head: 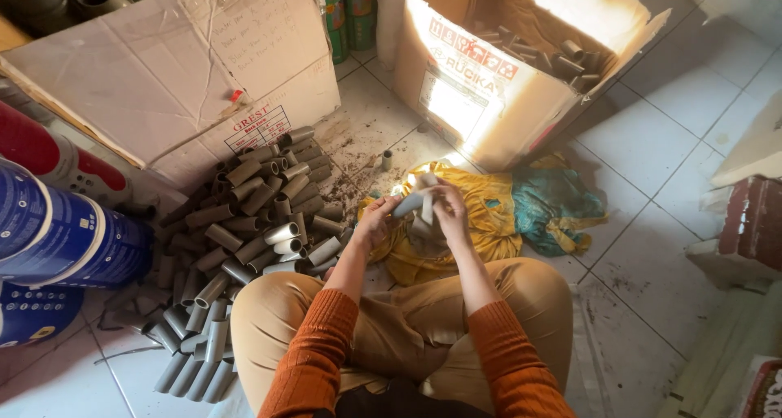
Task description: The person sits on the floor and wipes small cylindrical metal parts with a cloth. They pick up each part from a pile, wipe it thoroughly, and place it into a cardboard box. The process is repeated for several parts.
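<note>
While both hands [415,214] grip it, the grey pipe piece [410,203] lies between them.

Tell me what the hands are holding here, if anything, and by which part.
Both hands hold short grey pipe pieces: the left hand at the lower end, the right hand around the upper part. The exact finger placement is too small to tell.

Storeroom or small workshop corner, worked at floor level: white tiled floor [652,141] strewn with dirt, a heap of short grey pipe pieces [244,239], 2 worn cardboard cartons [187,68], one open and holding more pipe pieces [562,59], and blue paint buckets [57,239] at the side
</note>
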